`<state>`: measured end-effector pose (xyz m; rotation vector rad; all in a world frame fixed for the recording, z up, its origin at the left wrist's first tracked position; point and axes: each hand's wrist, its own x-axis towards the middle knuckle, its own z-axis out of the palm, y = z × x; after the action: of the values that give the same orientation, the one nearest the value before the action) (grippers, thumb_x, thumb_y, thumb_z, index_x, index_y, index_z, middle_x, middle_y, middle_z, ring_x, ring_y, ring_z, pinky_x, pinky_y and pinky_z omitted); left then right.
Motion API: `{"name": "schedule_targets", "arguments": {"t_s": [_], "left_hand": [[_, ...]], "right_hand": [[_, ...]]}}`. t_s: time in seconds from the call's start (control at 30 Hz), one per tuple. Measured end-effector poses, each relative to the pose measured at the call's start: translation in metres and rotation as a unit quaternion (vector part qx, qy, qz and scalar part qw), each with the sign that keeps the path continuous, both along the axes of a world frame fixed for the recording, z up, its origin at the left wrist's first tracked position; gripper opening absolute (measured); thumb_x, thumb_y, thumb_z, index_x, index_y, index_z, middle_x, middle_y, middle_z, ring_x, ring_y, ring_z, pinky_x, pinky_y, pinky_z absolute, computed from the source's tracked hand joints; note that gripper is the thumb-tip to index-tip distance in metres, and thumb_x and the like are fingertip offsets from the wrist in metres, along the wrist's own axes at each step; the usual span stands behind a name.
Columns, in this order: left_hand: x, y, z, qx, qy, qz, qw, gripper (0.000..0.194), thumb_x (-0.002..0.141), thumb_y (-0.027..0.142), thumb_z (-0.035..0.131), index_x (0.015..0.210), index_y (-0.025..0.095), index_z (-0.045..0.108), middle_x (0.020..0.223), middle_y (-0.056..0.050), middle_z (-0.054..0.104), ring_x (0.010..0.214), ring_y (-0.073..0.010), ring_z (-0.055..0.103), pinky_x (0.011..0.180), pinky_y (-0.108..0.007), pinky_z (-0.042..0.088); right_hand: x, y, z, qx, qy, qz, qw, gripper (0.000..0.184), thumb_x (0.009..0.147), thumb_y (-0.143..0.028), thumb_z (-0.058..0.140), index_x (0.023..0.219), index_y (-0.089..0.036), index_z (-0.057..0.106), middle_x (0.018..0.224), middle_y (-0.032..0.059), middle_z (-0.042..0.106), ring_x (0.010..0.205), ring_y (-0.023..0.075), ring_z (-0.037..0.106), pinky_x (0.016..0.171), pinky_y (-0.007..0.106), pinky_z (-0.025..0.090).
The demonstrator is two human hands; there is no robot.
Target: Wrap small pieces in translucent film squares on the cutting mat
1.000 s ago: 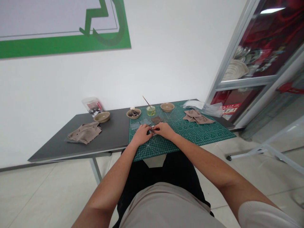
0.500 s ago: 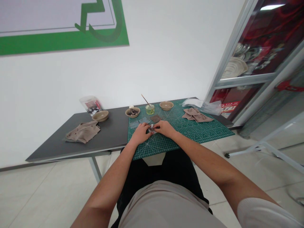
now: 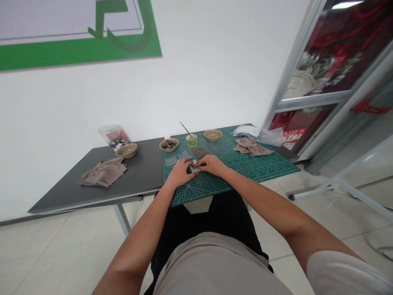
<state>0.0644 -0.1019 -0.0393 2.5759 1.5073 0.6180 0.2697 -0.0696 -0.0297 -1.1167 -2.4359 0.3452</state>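
- Both bare hands work close together at the front of a green cutting mat point(image 3: 260, 167), over a small pale piece point(image 3: 194, 167) that lies between them.
- The left hand point(image 3: 180, 173) curves around the piece's left side, fingers at its upper edge and thumb near its lower one; whether it grips or merely steadies cannot be told.
- The right hand point(image 3: 214, 165) narrows to a pinch, thumb and fingertips closed on the piece's right edge.
- Just beyond the fingers, two blue-gray patches point(image 3: 184, 155) lie on the mat beside a brown patch point(image 3: 199, 152).
- Behind the patches stands a clear jar point(image 3: 192, 142) of yellowish-green contents, a thin stick point(image 3: 185, 128) leaning out of it.
- The jar sits between two tan bowls: the left bowl point(image 3: 168, 150) holds dark pieces point(image 3: 169, 144), the right bowl point(image 3: 213, 138) stands near the mat's back edge.
- To the right, a crumpled brown cloth point(image 3: 252, 147) rests on the mat, a clear plastic bag point(image 3: 272, 137) behind it.
- On the dark table point(image 3: 144, 170) at far left, a second brown cloth point(image 3: 104, 172) spreads in front of another tan bowl point(image 3: 127, 151), beside a clear tub point(image 3: 112, 136).
- A green-bordered poster point(image 3: 123, 49) hangs on the white wall; at right stands a glass-fronted cabinet point(image 3: 319, 97).
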Motion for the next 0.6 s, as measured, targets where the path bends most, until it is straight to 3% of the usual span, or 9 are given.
{"name": "schedule_targets", "arguments": {"t_s": [0.2,0.43,0.6], "left_hand": [[0.001,-0.001,0.002,-0.013,-0.004,0.007,1.0,0.048,0.084,0.047,0.062,0.122,0.019,0.063,0.12,-0.01,0.059,0.11,-0.0268,0.051,0.099,-0.043,0.043],[0.003,-0.003,0.004,-0.013,-0.008,0.009,1.0,0.046,0.083,0.045,0.062,0.123,0.02,0.063,0.117,-0.009,0.059,0.107,-0.0258,0.052,0.097,-0.042,0.043],[0.004,-0.002,0.004,-0.002,0.012,0.008,1.0,0.037,0.086,0.031,0.056,0.119,0.018,0.064,0.113,-0.01,0.059,0.104,-0.0254,0.052,0.096,-0.042,0.043]], "right_hand": [[-0.014,-0.002,0.002,0.017,-0.01,-0.009,1.0,0.019,0.085,-0.027,0.065,0.099,-0.026,0.078,0.091,0.0019,0.076,0.088,0.0178,0.065,0.077,0.025,0.043],[0.0,-0.008,-0.002,-0.002,0.011,0.024,1.0,0.017,0.084,-0.029,0.067,0.097,-0.03,0.078,0.096,-0.0007,0.076,0.093,0.0184,0.064,0.082,0.026,0.043],[-0.006,-0.001,0.003,0.006,-0.018,-0.006,1.0,0.019,0.085,-0.027,0.065,0.099,-0.026,0.078,0.093,0.0026,0.076,0.09,0.0195,0.065,0.079,0.026,0.043]]}}
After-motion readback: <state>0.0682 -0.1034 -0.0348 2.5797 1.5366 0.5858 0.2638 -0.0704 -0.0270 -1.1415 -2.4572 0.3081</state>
